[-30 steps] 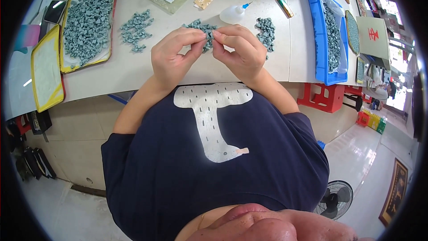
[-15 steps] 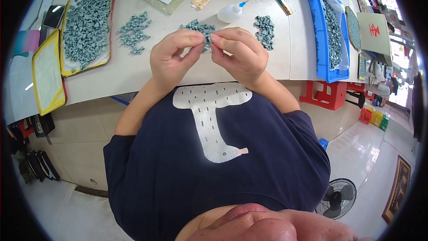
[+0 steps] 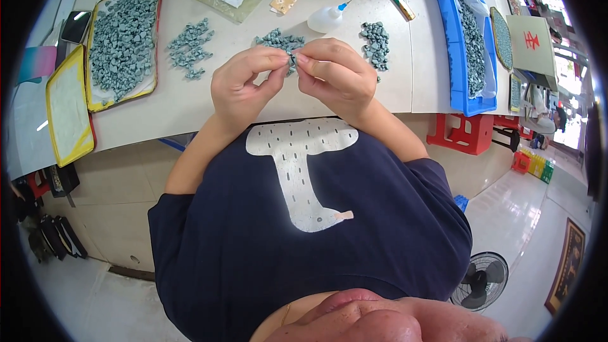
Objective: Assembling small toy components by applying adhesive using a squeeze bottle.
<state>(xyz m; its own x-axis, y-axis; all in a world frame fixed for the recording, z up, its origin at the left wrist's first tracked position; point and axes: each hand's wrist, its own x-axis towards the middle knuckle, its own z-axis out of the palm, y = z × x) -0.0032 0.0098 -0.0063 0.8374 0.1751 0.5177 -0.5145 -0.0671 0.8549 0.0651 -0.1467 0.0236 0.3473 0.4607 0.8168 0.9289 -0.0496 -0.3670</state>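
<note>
Over the table's near side, my left hand and my right hand meet fingertip to fingertip. Between them they pinch a small grey-green piece, mostly covered by the fingers; its exact kind is too small to make out. Just beyond the fingertips lies a pile of similar grey-green pieces. A looser pile spreads to the left of my left hand. Rounder, darker pieces are heaped right of my right hand. A white squeeze bottle with a blue tip stands behind my hands.
Yellow-edged trays stand left, one full of grey-green pieces, beside a phone. At right is a blue crate holding more pieces. A plastic bag, a patterned packet and a small tube lie farther back. A red stool is below.
Both hands have shifted very slightly left, still pinching together. A small piece now shows on the table just below the right-hand pile.
</note>
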